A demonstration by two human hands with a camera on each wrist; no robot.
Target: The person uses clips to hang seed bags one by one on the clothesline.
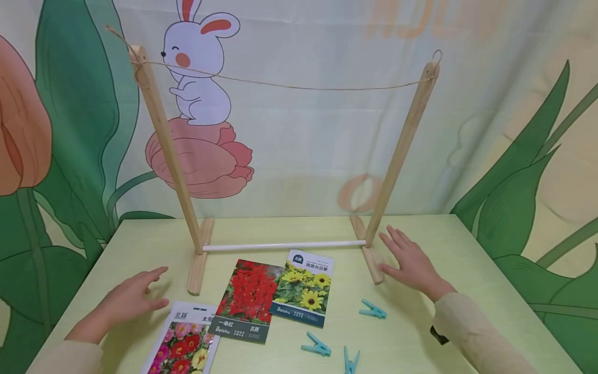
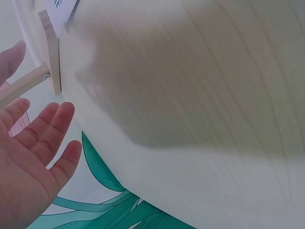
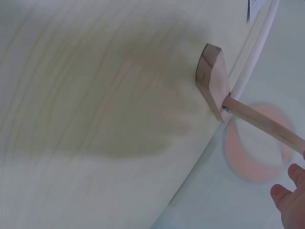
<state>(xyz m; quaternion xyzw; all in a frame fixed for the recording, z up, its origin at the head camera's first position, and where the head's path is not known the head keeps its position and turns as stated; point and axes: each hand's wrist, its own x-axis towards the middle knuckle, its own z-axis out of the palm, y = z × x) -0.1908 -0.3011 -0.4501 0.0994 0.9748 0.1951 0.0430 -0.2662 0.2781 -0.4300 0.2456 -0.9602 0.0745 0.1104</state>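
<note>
A wooden frame stands on the table, with a wooden post [image 1: 165, 140] on the left, another post [image 1: 403, 150] on the right and a white rod [image 1: 285, 245] between their feet. Twine [image 1: 289, 87] sags between the post tops. My left hand [image 1: 125, 300] hovers left of the frame, fingers loosely bent, holding nothing. On the other side my right hand [image 1: 413, 265] is beside the right foot [image 1: 372, 266], fingers extended and nothing in them. Three seed packets lie in front: pink mixed flowers [image 1: 179, 345], red flowers [image 1: 247, 296] and yellow sunflowers [image 1: 306, 285].
Three teal clothespins lie on the table: one clothespin [image 1: 372, 309] near the right hand, another clothespin [image 1: 317, 345] and a third clothespin [image 1: 350, 361] at the front edge of the view. Behind the table [image 1: 416, 343] hangs a printed curtain [image 1: 299, 156] with a rabbit and tulips.
</note>
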